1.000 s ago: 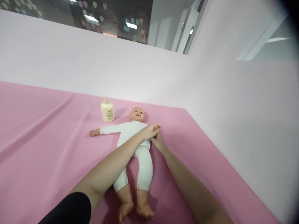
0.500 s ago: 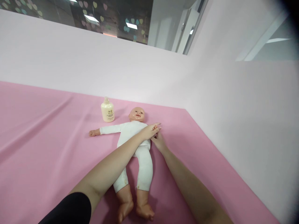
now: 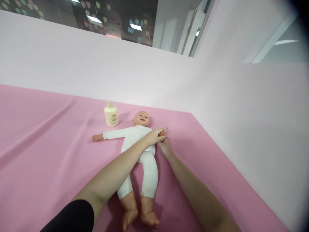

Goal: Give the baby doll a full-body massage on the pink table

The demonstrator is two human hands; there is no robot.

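Nearest the camera, the baby doll (image 3: 138, 151) is lying face up on the pink sheet (image 3: 48, 154), its bare feet (image 3: 140, 217) pointing toward the person and its head (image 3: 141, 118) toward the far wall, so its whole length is running straight away from the viewer. Both of the person's forearms are stretching out over it, the left one crossing the doll's legs and belly on a slant because its hand is working on the doll's far side. The left hand (image 3: 154, 136) is lying over the doll's arm at the viewer's right, fingers curled lightly around it and pinching the doll's small hand (image 3: 163, 131) at their tips. The right hand (image 3: 164, 147) is resting just beneath, touching the sheet and the same arm from below, though whether its fingers are closing on anything I cannot tell. The doll's other arm (image 3: 106, 135) is lying spread flat and untouched. Beyond it, a cream lotion bottle (image 3: 111, 114) is standing upright near the doll's head, apart from both hands, in front of the pale partition (image 3: 96, 64).
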